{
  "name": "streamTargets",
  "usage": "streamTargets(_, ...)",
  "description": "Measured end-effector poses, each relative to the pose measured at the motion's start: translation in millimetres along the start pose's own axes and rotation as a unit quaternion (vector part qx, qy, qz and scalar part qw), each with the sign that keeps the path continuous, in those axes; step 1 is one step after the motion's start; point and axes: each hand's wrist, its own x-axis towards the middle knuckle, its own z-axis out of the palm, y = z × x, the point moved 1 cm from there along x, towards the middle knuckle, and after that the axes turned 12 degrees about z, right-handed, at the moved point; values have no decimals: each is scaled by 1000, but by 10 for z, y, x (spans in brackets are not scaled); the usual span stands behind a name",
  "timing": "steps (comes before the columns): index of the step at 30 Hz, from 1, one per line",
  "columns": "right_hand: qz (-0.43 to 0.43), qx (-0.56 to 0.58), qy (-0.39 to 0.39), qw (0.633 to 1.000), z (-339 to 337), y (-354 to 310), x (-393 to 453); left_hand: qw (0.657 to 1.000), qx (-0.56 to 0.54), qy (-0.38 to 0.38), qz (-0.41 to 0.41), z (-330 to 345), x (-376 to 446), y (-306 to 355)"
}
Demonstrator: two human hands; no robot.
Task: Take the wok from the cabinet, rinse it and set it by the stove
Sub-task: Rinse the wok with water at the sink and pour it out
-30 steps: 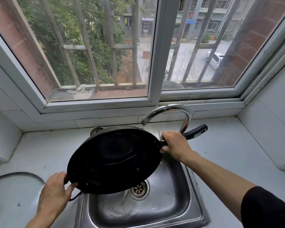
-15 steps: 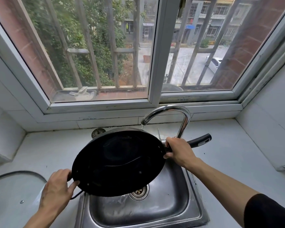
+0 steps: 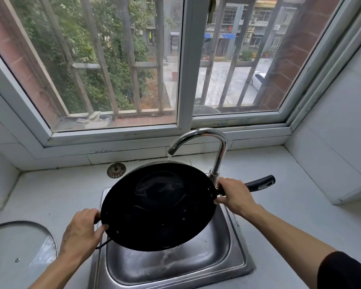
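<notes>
A black wok (image 3: 158,207) hangs tilted over the steel sink (image 3: 233,253), its inside facing me and wet. Water runs from the spout of the curved chrome tap (image 3: 198,134) onto the wok's far rim. My right hand (image 3: 234,196) grips the long black handle (image 3: 261,183) where it meets the wok. On the wok's near left edge my left hand (image 3: 81,232) holds the small loop handle. Water drips from the wok's lower rim into the sink and hides the drain.
A glass lid (image 3: 19,245) lies on the white counter at the left. A loose sink strainer (image 3: 116,170) sits behind the sink. White tiled walls close in both sides, and a barred window runs along the back.
The wok has shifted slightly right and up under the spout, now tilted flatter. Water is now running into it and off its lower rim. Both hands kept their grips.
</notes>
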Motion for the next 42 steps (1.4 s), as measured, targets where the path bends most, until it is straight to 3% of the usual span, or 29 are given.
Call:
streamTargets(14, -21, -44, 2, 999, 13, 189, -9, 999, -4, -22, -23, 5, 256, 80)
streamTargets(25, -18, -35, 32, 999, 69, 120, 13, 999, -13, 9, -46, -240, 416, 143)
streamTargets(32, 6, -60, 31, 998, 17, 109, -5, 996, -70, -32, -49, -300, 381, 144)
streamTargets(38, 43, -50, -9, 998, -65, 165, 10, 974, -130, -168, 75, -386, 244, 72)
streamTargets(42, 67, -47, -40, 996, -89, 191, 41, 956, -19, -237, 173, -340, 202, -2)
